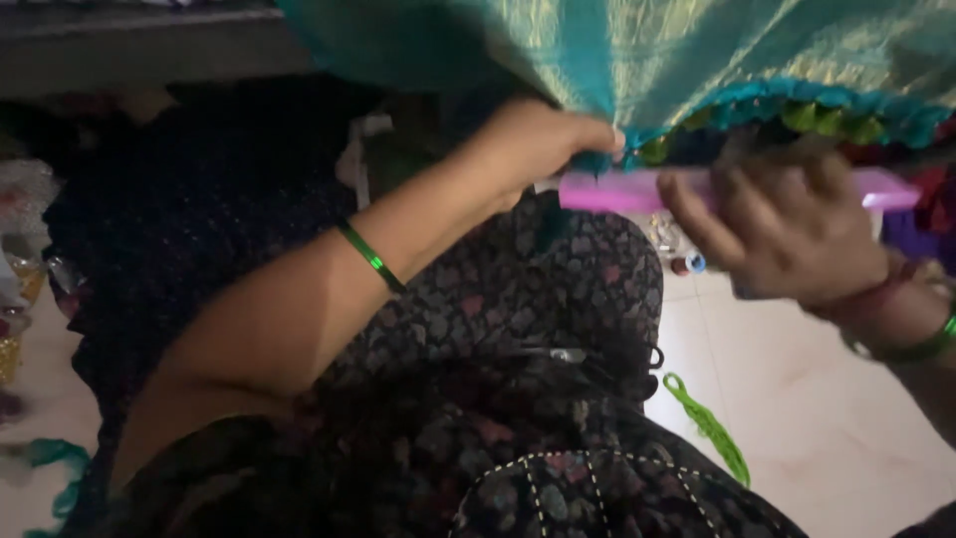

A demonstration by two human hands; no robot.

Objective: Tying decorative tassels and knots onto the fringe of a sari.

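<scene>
The left hand (543, 139) is closed tight on the gathered edge of a teal woven cloth with a gold sheen (637, 50), pinching it where the folds bunch together. That cloth hangs across the top of the view, and its lower border carries a scalloped teal and green crochet trim (827, 115). The right hand (787, 224) is blurred; its fingers seem loosely spread just under the trim, in front of a flat pink plastic box (617, 189), and whether it grips anything cannot be told. A green bangle (370, 257) sits on the left forearm. A loose bundle of bright green thread (709, 426) lies on the pale tiled floor (846, 438), beside the dark floral-print garment (518, 329) over the person's lap
</scene>
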